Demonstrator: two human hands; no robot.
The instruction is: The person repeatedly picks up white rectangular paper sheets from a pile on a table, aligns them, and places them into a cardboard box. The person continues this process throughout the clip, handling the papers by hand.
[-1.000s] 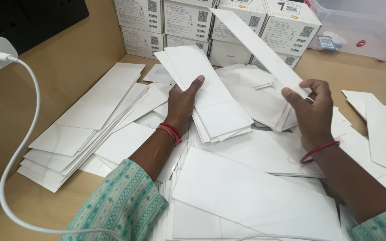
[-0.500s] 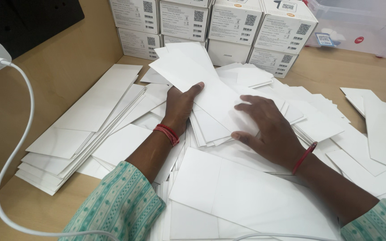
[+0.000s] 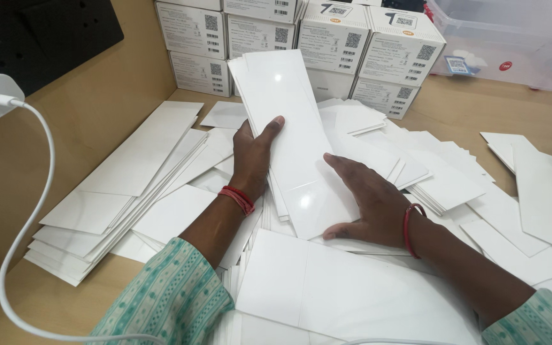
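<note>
Two hands, left hand [image 3: 253, 156] and right hand [image 3: 368, 204], flanking white card stack [image 3: 292, 134]

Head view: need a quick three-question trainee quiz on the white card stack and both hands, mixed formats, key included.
1. True or false: the left hand grips the long edge of the stack of white cards.
2. Multiple choice: where does the right hand rest? A) on the clear plastic bin B) flat on the lower right part of the stack C) on the white cable
3. Fill in: behind the stack stand stacked white ____ with printed labels.

Key: 1 true; 2 B; 3 boxes.
</note>
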